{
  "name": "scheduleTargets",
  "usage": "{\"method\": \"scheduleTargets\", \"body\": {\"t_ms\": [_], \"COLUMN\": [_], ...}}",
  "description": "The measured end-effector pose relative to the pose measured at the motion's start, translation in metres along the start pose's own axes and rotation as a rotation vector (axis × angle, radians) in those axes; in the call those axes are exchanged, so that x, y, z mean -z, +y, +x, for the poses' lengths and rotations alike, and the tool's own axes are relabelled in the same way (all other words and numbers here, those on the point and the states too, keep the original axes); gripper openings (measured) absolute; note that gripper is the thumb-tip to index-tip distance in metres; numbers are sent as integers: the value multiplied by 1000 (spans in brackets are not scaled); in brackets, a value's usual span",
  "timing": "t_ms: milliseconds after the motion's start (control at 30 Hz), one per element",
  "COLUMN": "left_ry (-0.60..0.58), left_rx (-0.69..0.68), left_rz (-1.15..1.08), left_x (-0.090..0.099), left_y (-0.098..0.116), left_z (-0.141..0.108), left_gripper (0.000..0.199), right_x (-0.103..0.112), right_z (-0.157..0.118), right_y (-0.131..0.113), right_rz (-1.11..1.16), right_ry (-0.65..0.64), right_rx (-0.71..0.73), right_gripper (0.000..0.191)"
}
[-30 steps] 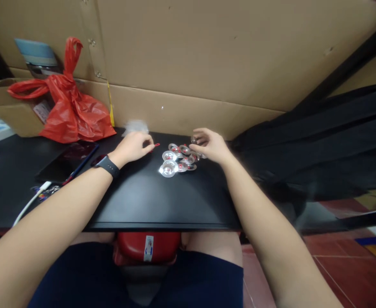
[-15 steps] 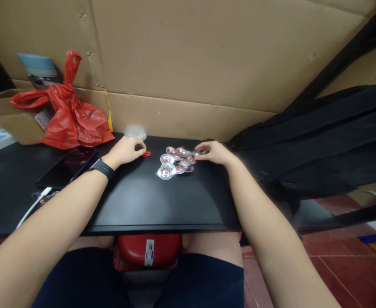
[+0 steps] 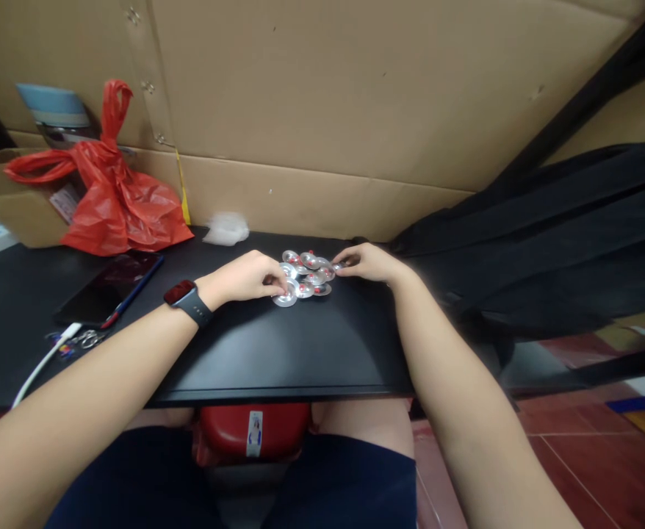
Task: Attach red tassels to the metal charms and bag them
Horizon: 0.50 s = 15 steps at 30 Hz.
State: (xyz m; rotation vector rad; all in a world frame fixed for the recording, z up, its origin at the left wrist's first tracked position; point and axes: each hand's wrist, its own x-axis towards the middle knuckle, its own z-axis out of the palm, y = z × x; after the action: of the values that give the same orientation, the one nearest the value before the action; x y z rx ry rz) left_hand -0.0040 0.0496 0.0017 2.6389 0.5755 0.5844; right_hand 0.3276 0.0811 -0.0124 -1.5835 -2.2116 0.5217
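Note:
Several shiny silver discs with red centres [image 3: 316, 278] lie in an overlapping cluster on the black table [image 3: 278, 353]. My left hand [image 3: 259, 277], with a dark watch on its wrist, reaches the cluster's left side. Its fingertips are pinched at the front left disc [image 3: 285, 300]; whether they grip its edge or its red centre is too small to tell. At the cluster's right end, my right hand [image 3: 364, 262] has thumb and fingers closed on a small silver disc [image 3: 337, 269], mostly hidden by the fingers.
On the left are a tied red plastic bag [image 3: 127, 209], a cardboard box [image 3: 25, 206], a phone [image 3: 110, 288], a white cable [image 3: 44, 364] and keys. Crumpled clear plastic [image 3: 227, 229] lies by the cardboard wall [image 3: 322, 95]. Black cloth [image 3: 548, 250] hangs at the right.
My left hand has moved right, from the small red pieces beside the cluster onto the front left disc. My right hand has stayed at the right end with its disc.

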Motion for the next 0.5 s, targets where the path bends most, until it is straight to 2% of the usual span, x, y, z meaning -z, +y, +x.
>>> {"method": "scheduleTargets", "body": {"t_ms": [167,267,367,433,500], "left_ry": [16,0,-9,25,101], "left_rx": [-54,-70,-74,-64,-39], "left_rz": [1,-5,15,27,38], "left_x": [-2,-4,-4,-2,0], "left_y": [1,3,4,5,6], "left_z": [-1,0,2,2,1], "left_gripper": [13,10,11,12,13], "right_x": [-1,0,1,0,-4], "right_z": [0,-1,-4,-6,-8], "right_y": [-4,-6,-15,-29,-49], "right_rz": [-87,-114,-145,-116,-26], "right_ry": [24,31,174,308,332], "right_rx": [12,-29,-54,8,117], "right_gripper": [19,14,10,13,20]}}
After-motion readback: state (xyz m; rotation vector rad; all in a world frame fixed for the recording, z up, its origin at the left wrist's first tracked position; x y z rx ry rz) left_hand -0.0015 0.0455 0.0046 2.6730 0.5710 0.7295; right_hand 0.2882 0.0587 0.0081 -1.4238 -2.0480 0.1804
